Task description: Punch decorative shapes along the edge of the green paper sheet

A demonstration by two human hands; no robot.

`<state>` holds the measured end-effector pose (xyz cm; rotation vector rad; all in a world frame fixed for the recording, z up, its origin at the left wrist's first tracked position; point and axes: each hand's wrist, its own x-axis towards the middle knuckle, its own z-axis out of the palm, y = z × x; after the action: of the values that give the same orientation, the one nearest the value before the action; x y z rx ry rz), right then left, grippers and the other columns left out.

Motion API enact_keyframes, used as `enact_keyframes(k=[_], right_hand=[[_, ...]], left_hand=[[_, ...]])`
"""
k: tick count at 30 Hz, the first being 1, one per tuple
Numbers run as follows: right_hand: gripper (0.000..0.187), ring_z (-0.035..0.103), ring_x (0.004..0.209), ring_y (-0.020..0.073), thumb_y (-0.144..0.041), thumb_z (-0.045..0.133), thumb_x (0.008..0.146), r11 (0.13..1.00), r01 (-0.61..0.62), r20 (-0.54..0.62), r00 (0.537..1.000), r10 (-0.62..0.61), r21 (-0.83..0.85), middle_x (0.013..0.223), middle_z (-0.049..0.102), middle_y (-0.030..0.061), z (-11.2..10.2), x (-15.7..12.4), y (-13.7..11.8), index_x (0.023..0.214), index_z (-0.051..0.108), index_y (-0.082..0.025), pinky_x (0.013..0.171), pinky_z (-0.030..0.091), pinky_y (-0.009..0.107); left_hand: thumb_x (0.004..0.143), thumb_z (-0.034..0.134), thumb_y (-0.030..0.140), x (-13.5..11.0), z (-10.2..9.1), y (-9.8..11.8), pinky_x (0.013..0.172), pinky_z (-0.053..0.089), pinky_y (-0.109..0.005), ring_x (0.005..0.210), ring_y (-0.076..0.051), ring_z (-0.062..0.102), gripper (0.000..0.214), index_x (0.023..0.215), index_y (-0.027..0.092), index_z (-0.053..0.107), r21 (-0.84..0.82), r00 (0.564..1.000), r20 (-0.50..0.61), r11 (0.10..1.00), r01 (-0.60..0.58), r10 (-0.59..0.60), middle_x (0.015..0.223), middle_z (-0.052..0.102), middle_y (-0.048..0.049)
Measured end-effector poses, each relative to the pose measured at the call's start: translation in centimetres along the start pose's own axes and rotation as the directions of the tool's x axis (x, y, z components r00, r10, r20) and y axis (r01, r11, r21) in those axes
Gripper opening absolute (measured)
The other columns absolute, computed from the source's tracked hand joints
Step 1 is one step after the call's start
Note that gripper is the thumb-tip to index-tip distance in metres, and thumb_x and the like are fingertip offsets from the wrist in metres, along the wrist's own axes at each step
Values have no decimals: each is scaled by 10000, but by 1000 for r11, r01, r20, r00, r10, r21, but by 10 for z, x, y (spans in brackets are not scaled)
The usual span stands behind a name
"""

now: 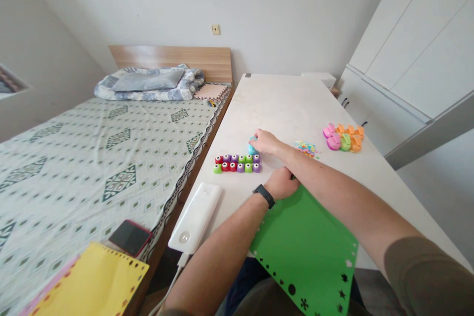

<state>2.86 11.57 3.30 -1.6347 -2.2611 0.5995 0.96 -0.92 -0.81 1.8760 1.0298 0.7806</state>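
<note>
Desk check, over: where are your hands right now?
Right hand on blue craft punch, beside the rows of punches. Left hand at green punched sheet's edge.

We see a white power bank (194, 217) on the white table (281, 103). A phone (130, 238) rests on the patterned bed (92, 177), and a white wardrobe (414, 44) stands at right.

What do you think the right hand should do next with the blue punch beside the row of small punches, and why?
I would probably lift the blue craft punch across to the green sheet. The right hand is already on it, the left hand rests at the sheet's edge, and the sheet's border shows punched shapes.
</note>
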Motion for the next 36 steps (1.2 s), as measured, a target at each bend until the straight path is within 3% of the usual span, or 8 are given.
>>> enact_keyframes(k=[4, 8, 10, 13, 18, 22, 25, 36], right_hand=[[281, 641, 821, 226, -433, 658, 852, 998, -11, -13, 1000, 12, 63, 983, 726, 84, 1, -7, 3, 1008, 586, -210, 661, 423, 307], [187, 608, 768, 176, -401, 611, 892, 975, 27, -101, 995, -5, 219, 897, 702, 31, -19, -22, 15, 924, 543, -229, 646, 423, 281], [173, 620, 766, 164, -379, 610, 901, 900, 82, -154, 988, -16, 429, 877, 700, 19, -38, -34, 26, 915, 517, -233, 659, 454, 274], [251, 658, 804, 172, -431, 650, 895, 704, 148, -198, 980, -11, 695, 882, 712, 17, -69, -61, 51, 941, 490, -242, 702, 516, 296], [464, 694, 874, 192, -490, 809, 775, 543, 132, -228, 967, 114, 830, 984, 743, 41, -101, -118, 109, 1100, 574, -255, 810, 553, 364], [465, 698, 916, 213, -463, 831, 763, 463, 42, -150, 969, 197, 885, 1075, 740, 80, -98, -149, 150, 1137, 677, -233, 829, 567, 373], [399, 695, 919, 214, -444, 827, 773, 406, 11, -111, 969, 223, 914, 1081, 741, 82, -88, -160, 167, 1093, 726, -228, 854, 569, 378], [339, 689, 867, 202, -426, 814, 790, 361, -24, -55, 977, 205, 932, 1012, 751, 67, -80, -169, 182, 1056, 752, -225, 805, 568, 357]], left_hand=[[827, 598, 227, 0, 0, 0, 740, 513, -340, 811, -246, 641, 199, 922, 147, 752, 4, 1000, -7, 1000, 9, -9, 870, 757, -114], [876, 573, 337, 1, -2, 1, 608, 415, -288, 632, -167, 534, 242, 777, 147, 686, 70, 998, 27, 996, 47, -49, 692, 671, -44], [888, 555, 391, 1, -3, 2, 553, 323, -277, 568, -132, 446, 312, 682, 162, 602, 115, 997, 29, 991, 73, -77, 602, 567, 2], [892, 539, 419, 1, -3, 3, 538, 248, -281, 554, -113, 385, 357, 631, 179, 504, 124, 995, 24, 988, 93, -96, 559, 450, 37], [897, 533, 456, 2, -3, 4, 551, 235, -279, 566, -108, 363, 366, 659, 180, 506, 113, 991, 22, 985, 128, -131, 574, 441, 47], [902, 526, 473, 2, -3, 4, 550, 235, -275, 569, -108, 358, 375, 669, 180, 507, 115, 991, 27, 985, 128, -132, 579, 425, 48], [907, 520, 493, 2, -4, 5, 543, 235, -272, 573, -109, 354, 384, 684, 180, 516, 112, 988, 25, 983, 146, -150, 591, 415, 46], [915, 521, 579, 3, -6, 5, 521, 257, -246, 577, -98, 373, 442, 736, 175, 525, 50, 980, 51, 981, 188, -190, 629, 419, 46]])
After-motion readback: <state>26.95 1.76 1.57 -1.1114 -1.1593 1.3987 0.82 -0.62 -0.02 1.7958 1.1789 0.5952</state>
